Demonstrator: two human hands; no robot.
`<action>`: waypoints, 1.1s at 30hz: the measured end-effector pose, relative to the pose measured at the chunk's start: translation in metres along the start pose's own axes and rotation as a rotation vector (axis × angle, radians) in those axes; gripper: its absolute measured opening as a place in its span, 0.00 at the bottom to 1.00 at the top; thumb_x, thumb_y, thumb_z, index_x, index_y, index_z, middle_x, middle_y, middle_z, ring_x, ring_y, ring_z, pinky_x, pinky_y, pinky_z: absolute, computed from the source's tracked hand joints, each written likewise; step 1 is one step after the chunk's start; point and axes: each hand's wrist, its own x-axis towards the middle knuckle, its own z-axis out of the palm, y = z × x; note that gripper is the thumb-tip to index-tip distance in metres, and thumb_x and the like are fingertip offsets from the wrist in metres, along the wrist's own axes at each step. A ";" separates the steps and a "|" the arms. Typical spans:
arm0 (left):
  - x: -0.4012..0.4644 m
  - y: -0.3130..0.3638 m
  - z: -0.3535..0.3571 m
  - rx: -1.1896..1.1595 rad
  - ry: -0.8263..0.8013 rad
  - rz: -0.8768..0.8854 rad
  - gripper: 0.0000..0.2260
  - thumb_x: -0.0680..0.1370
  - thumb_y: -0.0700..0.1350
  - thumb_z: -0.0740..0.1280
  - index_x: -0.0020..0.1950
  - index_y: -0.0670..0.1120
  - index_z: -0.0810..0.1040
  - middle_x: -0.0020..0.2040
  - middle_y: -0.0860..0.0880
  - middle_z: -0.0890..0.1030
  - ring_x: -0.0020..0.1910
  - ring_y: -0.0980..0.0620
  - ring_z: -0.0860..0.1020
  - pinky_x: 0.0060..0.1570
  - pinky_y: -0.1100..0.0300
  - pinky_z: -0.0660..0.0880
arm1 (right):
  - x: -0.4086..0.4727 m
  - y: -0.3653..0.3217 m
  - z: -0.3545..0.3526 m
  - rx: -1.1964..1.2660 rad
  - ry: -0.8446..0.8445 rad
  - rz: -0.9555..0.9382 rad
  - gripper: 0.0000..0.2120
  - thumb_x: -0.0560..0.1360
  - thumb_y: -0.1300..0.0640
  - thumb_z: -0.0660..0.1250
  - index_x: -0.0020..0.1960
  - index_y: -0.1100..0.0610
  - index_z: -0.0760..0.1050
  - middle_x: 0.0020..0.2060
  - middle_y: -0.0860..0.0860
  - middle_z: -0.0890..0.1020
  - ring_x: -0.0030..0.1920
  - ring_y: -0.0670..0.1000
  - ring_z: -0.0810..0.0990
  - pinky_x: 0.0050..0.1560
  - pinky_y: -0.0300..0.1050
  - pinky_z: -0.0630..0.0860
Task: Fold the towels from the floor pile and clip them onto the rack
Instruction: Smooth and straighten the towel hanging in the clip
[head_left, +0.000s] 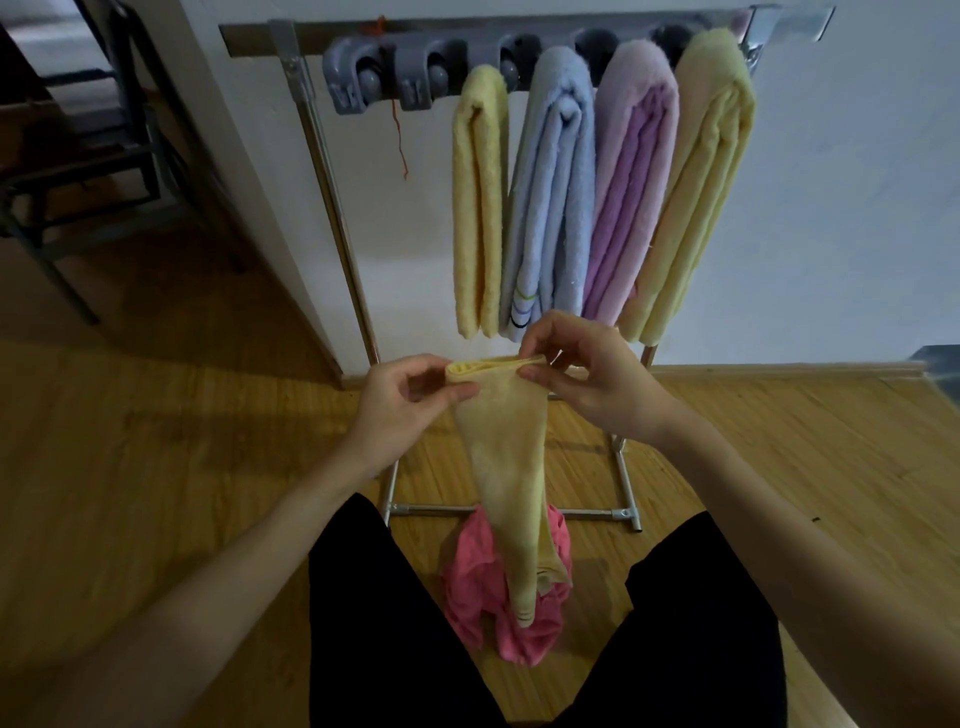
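A folded yellow towel (511, 467) hangs down in front of me, held by its top edge. My left hand (402, 405) pinches its left corner and my right hand (592, 379) pinches its right corner. Under it on the floor lies a crumpled pink towel (478, 608). The rack (311, 119) stands behind, with a grey clip bar (374, 73) along its top. Several folded towels hang clipped there: a yellow towel (478, 208), a blue towel (550, 197), a lilac towel (628, 176) and another yellow towel (696, 182). The two clips at the left hold nothing.
The rack's metal base (597, 513) lies on the wooden floor (182, 441) just beyond my knees. A white wall (841, 208) is behind the rack. A dark chair frame (88, 156) stands at the far left, past a white wall corner.
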 end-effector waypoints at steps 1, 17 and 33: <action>0.002 0.000 0.003 -0.002 0.022 0.018 0.11 0.68 0.41 0.74 0.49 0.42 0.81 0.44 0.50 0.83 0.43 0.59 0.81 0.46 0.67 0.76 | -0.001 0.003 -0.001 -0.028 0.005 0.005 0.06 0.75 0.64 0.69 0.50 0.58 0.74 0.41 0.48 0.78 0.40 0.49 0.77 0.42 0.46 0.77; -0.001 0.005 -0.001 -0.095 -0.040 0.027 0.12 0.67 0.34 0.74 0.48 0.43 0.81 0.45 0.48 0.84 0.45 0.54 0.82 0.46 0.65 0.78 | 0.009 -0.002 -0.002 0.011 -0.082 0.036 0.05 0.76 0.61 0.68 0.42 0.59 0.79 0.37 0.52 0.75 0.37 0.44 0.73 0.41 0.36 0.68; -0.037 -0.149 0.040 0.041 -0.383 -0.528 0.10 0.73 0.47 0.73 0.53 0.48 0.79 0.51 0.52 0.81 0.53 0.53 0.80 0.52 0.61 0.78 | 0.012 -0.009 0.010 0.174 0.285 0.186 0.11 0.79 0.60 0.65 0.39 0.63 0.74 0.29 0.50 0.69 0.30 0.45 0.67 0.31 0.38 0.65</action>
